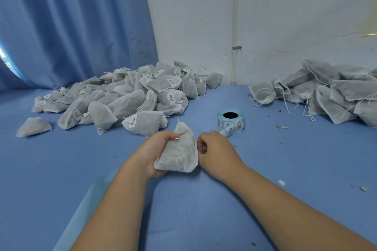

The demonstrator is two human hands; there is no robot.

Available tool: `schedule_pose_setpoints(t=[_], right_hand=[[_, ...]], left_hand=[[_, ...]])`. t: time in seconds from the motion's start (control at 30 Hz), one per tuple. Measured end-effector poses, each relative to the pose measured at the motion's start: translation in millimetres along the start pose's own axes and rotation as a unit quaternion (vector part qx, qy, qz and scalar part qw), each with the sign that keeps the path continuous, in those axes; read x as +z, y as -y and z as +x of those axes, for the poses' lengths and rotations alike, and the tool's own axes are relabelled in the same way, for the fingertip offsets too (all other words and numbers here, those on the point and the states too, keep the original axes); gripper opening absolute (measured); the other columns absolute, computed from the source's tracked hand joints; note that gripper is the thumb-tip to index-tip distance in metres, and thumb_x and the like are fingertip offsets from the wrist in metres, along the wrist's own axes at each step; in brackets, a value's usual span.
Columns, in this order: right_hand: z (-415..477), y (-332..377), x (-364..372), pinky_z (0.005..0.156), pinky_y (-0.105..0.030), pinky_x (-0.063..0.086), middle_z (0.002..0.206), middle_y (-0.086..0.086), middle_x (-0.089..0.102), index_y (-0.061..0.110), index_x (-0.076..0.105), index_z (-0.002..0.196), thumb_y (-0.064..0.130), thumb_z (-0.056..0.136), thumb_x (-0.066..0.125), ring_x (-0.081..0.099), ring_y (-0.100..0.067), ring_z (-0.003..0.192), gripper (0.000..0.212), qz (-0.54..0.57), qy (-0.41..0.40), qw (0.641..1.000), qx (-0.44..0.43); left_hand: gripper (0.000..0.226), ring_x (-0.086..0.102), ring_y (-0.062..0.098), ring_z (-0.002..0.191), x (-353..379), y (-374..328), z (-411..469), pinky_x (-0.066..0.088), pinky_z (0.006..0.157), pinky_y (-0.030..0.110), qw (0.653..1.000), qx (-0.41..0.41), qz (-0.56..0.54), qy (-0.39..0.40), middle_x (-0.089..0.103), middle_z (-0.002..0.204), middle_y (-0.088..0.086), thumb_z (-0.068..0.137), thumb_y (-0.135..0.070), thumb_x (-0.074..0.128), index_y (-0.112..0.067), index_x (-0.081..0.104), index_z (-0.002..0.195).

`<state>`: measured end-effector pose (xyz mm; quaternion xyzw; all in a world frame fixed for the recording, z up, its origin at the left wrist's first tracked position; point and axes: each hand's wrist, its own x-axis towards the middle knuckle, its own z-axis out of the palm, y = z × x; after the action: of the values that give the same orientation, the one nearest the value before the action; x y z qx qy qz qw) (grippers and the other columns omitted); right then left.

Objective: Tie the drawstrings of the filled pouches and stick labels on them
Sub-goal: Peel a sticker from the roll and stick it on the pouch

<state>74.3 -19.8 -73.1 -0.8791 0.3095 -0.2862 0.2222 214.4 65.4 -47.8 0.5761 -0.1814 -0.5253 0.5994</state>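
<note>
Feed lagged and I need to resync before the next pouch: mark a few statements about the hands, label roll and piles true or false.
1. The left hand grips a pouch. True.
2. The label roll stands left of that pouch. False: it stands to its right, beyond the right hand.
3. Pouches in the left pile carry labels. True.
4. The right pile is fully labelled. False: no labels show there.

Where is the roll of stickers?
In the head view, the sticker roll sits on the blue table, right of centre, just beyond the right hand.
</note>
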Motion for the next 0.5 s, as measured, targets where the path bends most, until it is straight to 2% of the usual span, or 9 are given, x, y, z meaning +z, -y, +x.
schedule_pose_setpoints(t=[0.07, 0.13, 0.2, 0.27, 0.3, 0.4, 0.43, 0.5], right_hand=[[0.0, -1.4, 0.3, 0.068, -0.030, 0.044, 0.089, -0.001, 0.052, 0.018, 0.052, 0.082, 0.016, 0.085, 0.054, 0.051, -0.018, 0.081, 0.005, 0.007, -0.002, 1.000, 0.006], [-1.0, -3.0, 1.1, 0.063, -0.026, 0.038, 0.088, 0.002, 0.050, 0.018, 0.054, 0.092, 0.016, 0.085, 0.054, 0.049, -0.016, 0.081, 0.007, 0.016, -0.003, 1.000, 0.015], [-2.5, -3.4, 2.0, 0.061, -0.025, 0.035, 0.086, 0.004, 0.050, 0.017, 0.055, 0.103, 0.015, 0.085, 0.054, 0.048, -0.014, 0.079, 0.018, 0.033, -0.002, 0.999, 0.031], [-4.1, -2.1, 1.8, 0.065, -0.027, 0.040, 0.085, 0.005, 0.051, 0.018, 0.054, 0.110, 0.016, 0.086, 0.055, 0.049, -0.013, 0.078, 0.024, 0.051, -0.005, 0.998, 0.045], [-5.0, -1.5, 1.6, 0.066, -0.028, 0.042, 0.084, 0.006, 0.052, 0.019, 0.053, 0.111, 0.017, 0.086, 0.056, 0.050, -0.013, 0.078, 0.025, 0.057, -0.006, 0.997, 0.051], [-7.7, 0.1, 0.4, 0.069, -0.028, 0.044, 0.080, 0.009, 0.053, 0.023, 0.053, 0.111, 0.020, 0.085, 0.060, 0.051, -0.011, 0.076, 0.028, 0.081, -0.007, 0.994, 0.073], [-8.6, 0.2, -0.2, 0.068, -0.028, 0.045, 0.078, 0.010, 0.053, 0.024, 0.053, 0.111, 0.020, 0.084, 0.061, 0.051, -0.010, 0.073, 0.028, 0.093, -0.007, 0.992, 0.083], [-9.3, 1.3, -2.8, 0.068, -0.028, 0.046, 0.072, 0.009, 0.054, 0.024, 0.053, 0.108, 0.019, 0.082, 0.063, 0.051, -0.007, 0.068, 0.028, 0.115, -0.009, 0.988, 0.100]], left_hand=[[0.019, 0.073, 0.024, 0.068, 0.6, -0.4, -0.8, 0.059, 0.061, 0.029, 1.000, -0.001, -0.002, -0.007, 0.073, 0.086, 0.013, 0.090, -0.014, 0.053, -0.003, 0.067, 0.096], [0.020, 0.072, 0.024, 0.070, 1.8, -1.2, -2.5, 0.058, 0.064, 0.030, 1.000, 0.001, -0.001, -0.018, 0.072, 0.086, 0.013, 0.090, -0.014, 0.053, -0.003, 0.066, 0.100], [0.029, 0.071, 0.029, 0.088, 2.8, -2.0, -4.1, 0.055, 0.082, 0.037, 1.000, 0.006, -0.001, -0.027, 0.072, 0.104, 0.018, 0.090, -0.013, 0.053, -0.001, 0.065, 0.113], [0.039, 0.065, 0.035, 0.112, 3.1, -2.7, -4.0, 0.048, 0.101, 0.044, 1.000, 0.005, 0.005, -0.030, 0.065, 0.124, 0.022, 0.090, -0.013, 0.053, 0.002, 0.061, 0.125], [0.041, 0.063, 0.036, 0.115, 3.2, -2.7, -4.6, 0.047, 0.102, 0.044, 0.999, 0.004, 0.011, -0.033, 0.064, 0.126, 0.022, 0.090, -0.013, 0.053, 0.002, 0.060, 0.127], [0.035, 0.068, 0.033, 0.095, 4.2, -2.7, -7.8, 0.053, 0.084, 0.038, 0.999, 0.000, 0.016, -0.034, 0.068, 0.110, 0.020, 0.089, -0.013, 0.053, 0.001, 0.061, 0.121], [0.036, 0.068, 0.032, 0.095, 4.2, -2.6, -8.4, 0.053, 0.084, 0.039, 0.999, -0.001, 0.011, -0.035, 0.068, 0.111, 0.020, 0.089, -0.012, 0.053, 0.002, 0.061, 0.121], [0.040, 0.065, 0.036, 0.111, 3.3, -2.7, -9.6, 0.050, 0.095, 0.042, 0.999, 0.001, 0.002, -0.038, 0.065, 0.122, 0.023, 0.090, -0.011, 0.050, 0.004, 0.058, 0.127]])
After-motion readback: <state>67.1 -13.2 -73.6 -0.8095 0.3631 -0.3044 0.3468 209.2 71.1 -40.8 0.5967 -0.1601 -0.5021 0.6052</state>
